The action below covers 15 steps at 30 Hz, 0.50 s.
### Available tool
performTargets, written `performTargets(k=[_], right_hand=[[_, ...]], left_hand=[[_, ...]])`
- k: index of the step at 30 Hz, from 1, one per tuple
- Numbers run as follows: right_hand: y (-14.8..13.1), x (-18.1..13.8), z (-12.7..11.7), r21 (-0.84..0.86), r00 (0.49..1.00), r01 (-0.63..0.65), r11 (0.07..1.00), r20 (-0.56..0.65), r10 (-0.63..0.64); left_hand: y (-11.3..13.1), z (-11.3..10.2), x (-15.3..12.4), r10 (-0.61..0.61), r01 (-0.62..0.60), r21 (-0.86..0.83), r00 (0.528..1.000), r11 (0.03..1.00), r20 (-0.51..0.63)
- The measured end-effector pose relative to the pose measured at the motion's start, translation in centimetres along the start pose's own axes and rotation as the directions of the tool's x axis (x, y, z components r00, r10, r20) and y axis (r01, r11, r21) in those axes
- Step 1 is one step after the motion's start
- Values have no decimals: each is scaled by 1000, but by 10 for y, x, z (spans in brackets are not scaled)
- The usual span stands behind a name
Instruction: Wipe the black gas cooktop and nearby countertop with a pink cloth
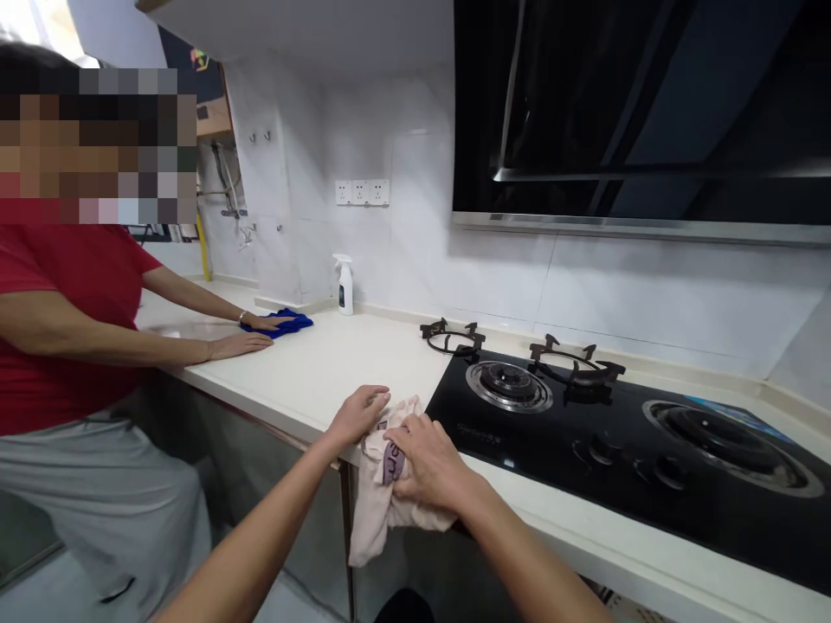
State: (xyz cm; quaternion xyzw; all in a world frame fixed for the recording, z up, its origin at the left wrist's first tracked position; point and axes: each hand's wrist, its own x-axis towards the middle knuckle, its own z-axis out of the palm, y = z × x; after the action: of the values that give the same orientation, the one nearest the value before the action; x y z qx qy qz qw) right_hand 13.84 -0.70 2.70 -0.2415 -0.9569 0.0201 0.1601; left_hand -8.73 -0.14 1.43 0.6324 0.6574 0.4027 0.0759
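Note:
A pale pink cloth (373, 510) with a purple printed patch lies bunched at the counter's front edge, and part of it hangs down over the side. My right hand (428, 459) grips it from above, fingers bent into the folds. At the cloth's upper left, my left hand (357, 417) is closed on its edge, with some fingertips hidden. Just right of the cloth is the black glass gas hob (519, 437), its burners bare of their supports.
Two dark pan supports (451, 337) stand behind the hob along the wall. A white spray bottle (345, 285) is at the back of the counter (305, 372). To the left, a person in red (71, 285) presses a blue cloth (286, 322) on the counter. A black range hood (636, 112) overhangs the hob.

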Motion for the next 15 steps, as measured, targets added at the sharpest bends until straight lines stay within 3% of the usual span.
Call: performTargets(k=[4,8,12,15], right_hand=[[21,-12,-7,108,1000,-21,994,-15,23],[35,-32,-12,173,996,-75,982,-41,83],[53,-69,-17,243,994,-97,965,-25,106],[71,-109,-22,402,991,-130,906,15,136]], left_hand=[[26,1,-30,267,-267,22,960,964,-77],[61,27,-62,474,-482,74,874,873,106],[82,52,-74,457,-522,155,829,839,322],[88,59,-79,429,-540,260,819,800,380]])
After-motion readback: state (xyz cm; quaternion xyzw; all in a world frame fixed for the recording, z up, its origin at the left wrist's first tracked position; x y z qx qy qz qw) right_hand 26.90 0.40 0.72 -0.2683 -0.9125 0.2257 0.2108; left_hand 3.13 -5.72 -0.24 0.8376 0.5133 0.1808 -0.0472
